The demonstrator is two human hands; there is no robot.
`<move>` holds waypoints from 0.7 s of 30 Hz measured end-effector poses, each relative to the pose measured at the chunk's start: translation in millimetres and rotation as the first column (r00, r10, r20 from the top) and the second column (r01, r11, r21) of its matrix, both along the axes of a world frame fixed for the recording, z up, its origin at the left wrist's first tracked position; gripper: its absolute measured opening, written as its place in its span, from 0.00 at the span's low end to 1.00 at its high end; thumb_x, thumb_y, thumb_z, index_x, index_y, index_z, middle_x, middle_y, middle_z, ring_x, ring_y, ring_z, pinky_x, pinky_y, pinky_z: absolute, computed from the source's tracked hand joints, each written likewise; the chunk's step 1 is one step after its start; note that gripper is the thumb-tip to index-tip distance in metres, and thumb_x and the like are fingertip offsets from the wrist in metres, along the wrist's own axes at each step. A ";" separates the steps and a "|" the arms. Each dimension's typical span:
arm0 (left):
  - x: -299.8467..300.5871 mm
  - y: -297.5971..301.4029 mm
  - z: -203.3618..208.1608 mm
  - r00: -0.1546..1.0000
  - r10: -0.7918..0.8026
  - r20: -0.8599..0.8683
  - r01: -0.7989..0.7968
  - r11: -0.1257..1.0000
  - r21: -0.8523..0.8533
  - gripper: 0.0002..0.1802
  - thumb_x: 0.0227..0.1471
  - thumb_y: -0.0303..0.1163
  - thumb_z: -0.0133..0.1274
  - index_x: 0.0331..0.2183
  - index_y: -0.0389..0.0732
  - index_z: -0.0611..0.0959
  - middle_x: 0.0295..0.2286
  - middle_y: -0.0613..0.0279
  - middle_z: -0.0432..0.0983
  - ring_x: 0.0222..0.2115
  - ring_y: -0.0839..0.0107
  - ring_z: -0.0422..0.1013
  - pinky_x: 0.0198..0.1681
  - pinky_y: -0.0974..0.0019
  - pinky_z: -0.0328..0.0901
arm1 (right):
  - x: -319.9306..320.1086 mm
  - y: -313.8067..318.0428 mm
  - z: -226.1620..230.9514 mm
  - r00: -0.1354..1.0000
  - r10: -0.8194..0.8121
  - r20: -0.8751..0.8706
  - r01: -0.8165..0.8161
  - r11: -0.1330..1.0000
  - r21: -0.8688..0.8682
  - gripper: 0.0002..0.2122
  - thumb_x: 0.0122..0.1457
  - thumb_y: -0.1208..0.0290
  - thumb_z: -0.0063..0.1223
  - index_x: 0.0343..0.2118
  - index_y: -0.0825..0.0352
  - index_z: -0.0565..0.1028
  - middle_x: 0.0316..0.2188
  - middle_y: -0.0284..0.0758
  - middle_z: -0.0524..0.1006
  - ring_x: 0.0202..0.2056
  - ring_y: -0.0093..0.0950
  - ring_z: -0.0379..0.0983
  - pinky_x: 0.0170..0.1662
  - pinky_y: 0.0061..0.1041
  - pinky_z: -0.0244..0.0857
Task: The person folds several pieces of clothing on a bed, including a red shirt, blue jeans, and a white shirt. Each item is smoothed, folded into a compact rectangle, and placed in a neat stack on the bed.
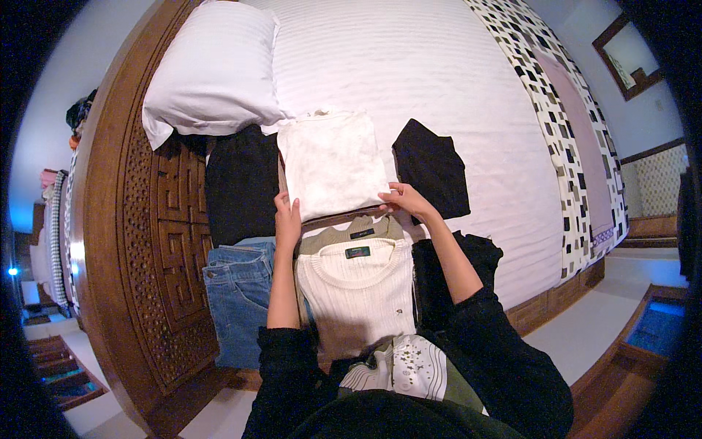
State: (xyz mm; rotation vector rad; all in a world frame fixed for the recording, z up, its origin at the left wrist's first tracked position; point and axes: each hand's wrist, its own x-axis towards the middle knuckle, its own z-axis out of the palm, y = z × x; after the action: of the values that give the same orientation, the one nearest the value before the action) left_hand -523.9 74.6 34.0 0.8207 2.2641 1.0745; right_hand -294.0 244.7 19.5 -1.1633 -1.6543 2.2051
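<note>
A folded white garment (333, 161) lies on the bed in front of me, its near edge casting a dark line over the pile below. My left hand (287, 214) grips its near left corner, thumb on top and fingers at the side. At the near right corner, my right hand (406, 200) pinches the cloth between thumb and fingers. Closer to me is a folded cream ribbed sweater (358, 289), its neck label showing. A khaki garment (318, 239) peeks out from beneath the sweater's far edge.
Folded blue jeans (240, 293) and a black garment (243, 186) lie on the left. To the right are a black folded piece (433, 172) and another dark garment (457, 267). A white pillow (216, 69) rests beside the carved wooden headboard (117, 219); a patterned runner (545, 110) crosses the bed.
</note>
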 end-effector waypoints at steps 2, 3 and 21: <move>-3.9 -4.4 -12.7 0.981 0.077 -0.177 -0.057 0.992 0.112 0.17 0.51 0.36 0.39 0.42 0.40 0.59 0.27 0.42 0.72 0.30 0.47 0.68 0.32 0.55 0.60 | 2.0 -2.4 -8.0 0.998 0.023 -0.064 -0.024 1.000 -0.016 0.13 0.49 0.69 0.52 0.35 0.72 0.69 0.21 0.30 0.73 0.21 0.16 0.68 0.25 0.14 0.62; -4.3 -6.4 -15.2 0.972 0.086 -0.217 -0.057 0.989 0.133 0.16 0.51 0.35 0.38 0.41 0.40 0.59 0.27 0.42 0.71 0.31 0.46 0.67 0.31 0.54 0.60 | 1.4 -3.5 -7.6 0.999 -0.001 -0.036 0.000 0.999 -0.035 0.11 0.49 0.72 0.52 0.33 0.71 0.69 0.20 0.30 0.73 0.21 0.16 0.68 0.25 0.14 0.63; 1.6 -7.5 -28.5 0.954 0.156 -0.254 -0.152 0.988 0.035 0.15 0.49 0.34 0.42 0.37 0.34 0.69 0.32 0.47 0.70 0.35 0.55 0.66 0.37 0.59 0.59 | 14.9 -40.6 -24.2 0.925 -0.370 0.087 0.251 0.765 0.593 0.11 0.46 0.74 0.49 0.34 0.70 0.68 0.31 0.38 0.71 0.30 0.27 0.69 0.32 0.23 0.62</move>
State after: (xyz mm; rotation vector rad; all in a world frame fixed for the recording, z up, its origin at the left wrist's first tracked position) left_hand -522.3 67.1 5.5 0.8420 2.5763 1.1092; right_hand -279.1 204.1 -4.7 -1.3722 -1.8440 1.2783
